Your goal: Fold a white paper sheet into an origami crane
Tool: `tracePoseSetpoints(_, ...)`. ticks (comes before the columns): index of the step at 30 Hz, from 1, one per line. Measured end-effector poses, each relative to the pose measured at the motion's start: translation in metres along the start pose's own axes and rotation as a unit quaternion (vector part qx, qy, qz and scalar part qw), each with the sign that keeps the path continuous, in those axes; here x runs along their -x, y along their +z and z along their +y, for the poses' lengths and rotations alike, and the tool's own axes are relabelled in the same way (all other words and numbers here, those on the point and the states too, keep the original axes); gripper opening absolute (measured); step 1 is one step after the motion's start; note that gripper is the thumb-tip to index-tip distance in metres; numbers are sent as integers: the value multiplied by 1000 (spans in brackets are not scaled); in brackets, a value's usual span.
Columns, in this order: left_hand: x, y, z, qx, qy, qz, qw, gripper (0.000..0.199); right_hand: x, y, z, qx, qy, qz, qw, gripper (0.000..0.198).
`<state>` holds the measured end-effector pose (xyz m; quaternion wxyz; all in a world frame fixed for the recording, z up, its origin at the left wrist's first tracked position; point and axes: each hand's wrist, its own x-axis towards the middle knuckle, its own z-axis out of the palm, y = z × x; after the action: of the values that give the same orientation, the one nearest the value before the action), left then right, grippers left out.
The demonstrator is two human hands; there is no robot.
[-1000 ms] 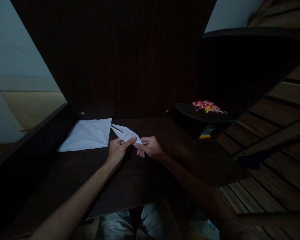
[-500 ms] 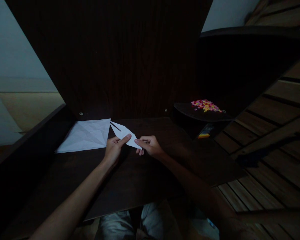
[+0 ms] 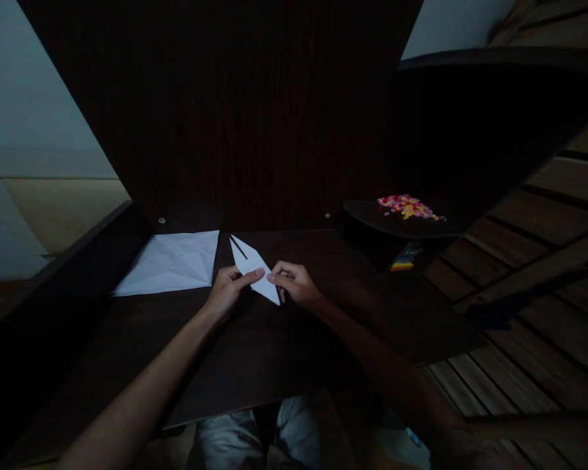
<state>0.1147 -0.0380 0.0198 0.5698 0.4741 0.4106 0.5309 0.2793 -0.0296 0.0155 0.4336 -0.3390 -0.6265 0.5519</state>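
Note:
A white folded paper (image 3: 251, 262), long and diamond-shaped with a slit at its far end, is held above the dark desk. My left hand (image 3: 228, 287) pinches its left side, thumb flat on top and fingers underneath. On the opposite edge, my right hand (image 3: 294, 282) grips it with the thumb on top and the fingers curled. The paper's near point sticks out below both thumbs. To the left of my left hand lie creased white sheets (image 3: 171, 264), flat on the desk. The undersides of both hands are hidden.
The dark desk (image 3: 255, 352) has a raised side board (image 3: 53, 267) at left and a tall back panel (image 3: 235, 117). At right, a low rounded shelf (image 3: 367, 219) bears a heap of small colourful pieces (image 3: 408, 206). A slatted wooden surface (image 3: 543, 261) lies beyond.
The folded paper has turned so its slit end points farther away from me and its near point sits lower. My right hand has shifted its grip from the near tip to the right edge.

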Motion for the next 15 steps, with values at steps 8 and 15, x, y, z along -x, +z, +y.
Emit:
tracePoseSetpoints(8, 9, 2, 13, -138, 6, -154, 978, 18, 1, 0, -3, -7, -22, 24, 999, 33)
tracePoseSetpoints(15, 9, 6, 13, -132, 84, -28, 987, 23, 0, -2, -6, 20, -54, 74, 996, 37)
